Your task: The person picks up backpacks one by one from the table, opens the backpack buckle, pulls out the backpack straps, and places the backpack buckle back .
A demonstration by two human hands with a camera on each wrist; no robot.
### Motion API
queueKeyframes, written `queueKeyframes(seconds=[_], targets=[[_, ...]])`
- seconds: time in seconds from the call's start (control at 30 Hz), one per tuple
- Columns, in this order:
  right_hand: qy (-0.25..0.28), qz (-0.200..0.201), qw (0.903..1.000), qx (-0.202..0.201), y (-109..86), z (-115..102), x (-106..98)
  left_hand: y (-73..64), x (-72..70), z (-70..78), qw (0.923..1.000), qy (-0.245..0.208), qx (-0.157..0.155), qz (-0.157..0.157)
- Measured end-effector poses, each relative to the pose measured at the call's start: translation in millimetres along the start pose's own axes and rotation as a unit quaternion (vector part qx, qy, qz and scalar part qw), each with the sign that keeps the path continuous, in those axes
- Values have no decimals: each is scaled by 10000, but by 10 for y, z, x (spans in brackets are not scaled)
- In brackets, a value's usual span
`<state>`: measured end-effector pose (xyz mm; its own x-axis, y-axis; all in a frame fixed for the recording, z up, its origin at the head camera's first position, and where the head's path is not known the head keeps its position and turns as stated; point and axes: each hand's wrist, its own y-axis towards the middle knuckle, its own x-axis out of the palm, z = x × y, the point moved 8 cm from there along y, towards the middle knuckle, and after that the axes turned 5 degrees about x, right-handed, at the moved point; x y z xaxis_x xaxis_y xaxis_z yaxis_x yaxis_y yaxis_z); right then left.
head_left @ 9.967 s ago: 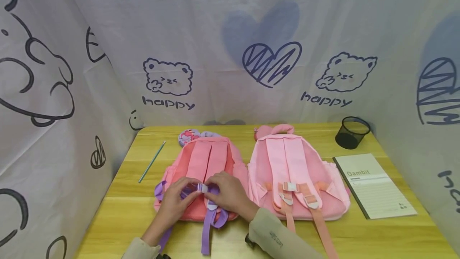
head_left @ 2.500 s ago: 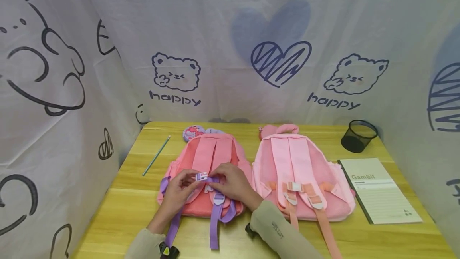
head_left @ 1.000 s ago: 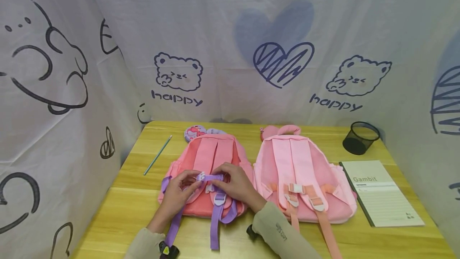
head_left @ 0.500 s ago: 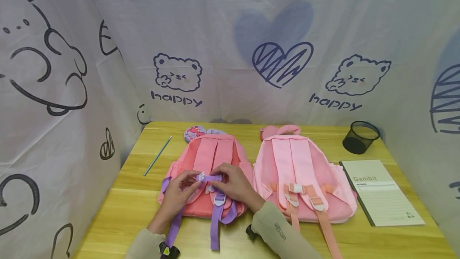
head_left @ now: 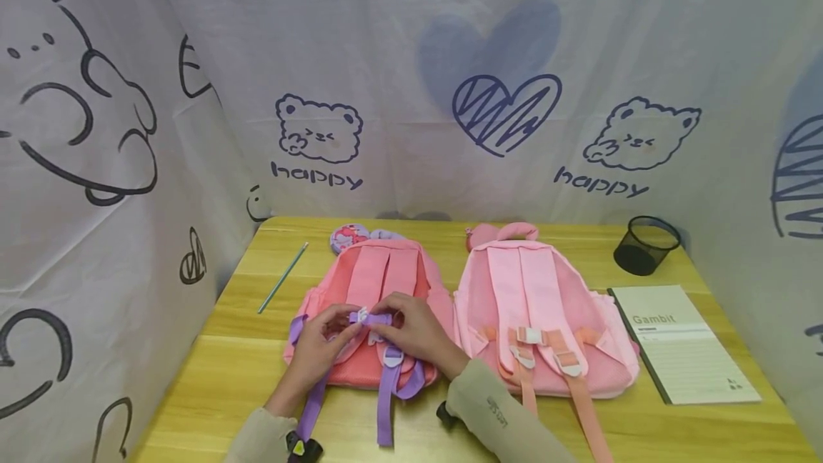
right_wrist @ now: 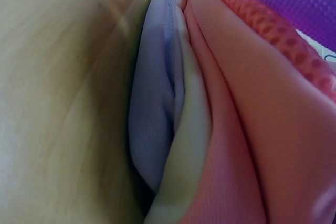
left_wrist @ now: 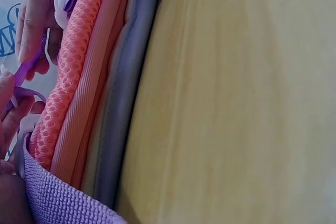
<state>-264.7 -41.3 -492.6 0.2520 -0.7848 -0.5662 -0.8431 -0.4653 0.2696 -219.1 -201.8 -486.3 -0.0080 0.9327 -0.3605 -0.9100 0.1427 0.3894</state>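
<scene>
A coral-pink backpack (head_left: 369, 366) lies straps-up on the table, with my two hands over its lower half. Between the thumb and fingers of my left hand (head_left: 316, 346) is a small white pronged buckle piece (head_left: 363, 315). My right hand (head_left: 416, 329) pinches the purple webbing strap (head_left: 380, 319) running from that piece. Just below, another white plastic piece (head_left: 376, 337) shows partly behind the right fingers. A white strap adjuster (head_left: 393, 356) carries a hanging purple strap (head_left: 384, 409). In the left wrist view, purple webbing (left_wrist: 23, 72) passes between both hands; the right wrist view shows only the bag's side.
Right beside it lies a light-pink backpack (head_left: 495, 291) with its orange straps clipped by a white buckle (head_left: 530, 336). A notebook (head_left: 684, 349) and black mesh pen holder (head_left: 645, 249) are at the right, a pencil (head_left: 283, 277) at the left. Printed cloth (head_left: 411, 191) hangs behind.
Ten seconds ago both hands were lower, together at the white buckle; the pronged piece is now raised with webbing stretched beside it. In the last half second my right hand shifted slightly left.
</scene>
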Motion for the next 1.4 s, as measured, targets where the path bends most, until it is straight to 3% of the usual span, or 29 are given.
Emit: queueKeyframes(seconds=[0.4, 1.23, 1.4], targets=[[12, -117, 9996, 274, -3, 79, 17, 2, -4, -4, 10000, -44, -79, 27], [220, -67, 9994, 242, -11, 74, 25, 2, 7, 15, 9996, -93, -265, 9], [161, -69, 9997, 192, -6, 49, 34, -6, 35, -120, 9996, -17, -267, 1]])
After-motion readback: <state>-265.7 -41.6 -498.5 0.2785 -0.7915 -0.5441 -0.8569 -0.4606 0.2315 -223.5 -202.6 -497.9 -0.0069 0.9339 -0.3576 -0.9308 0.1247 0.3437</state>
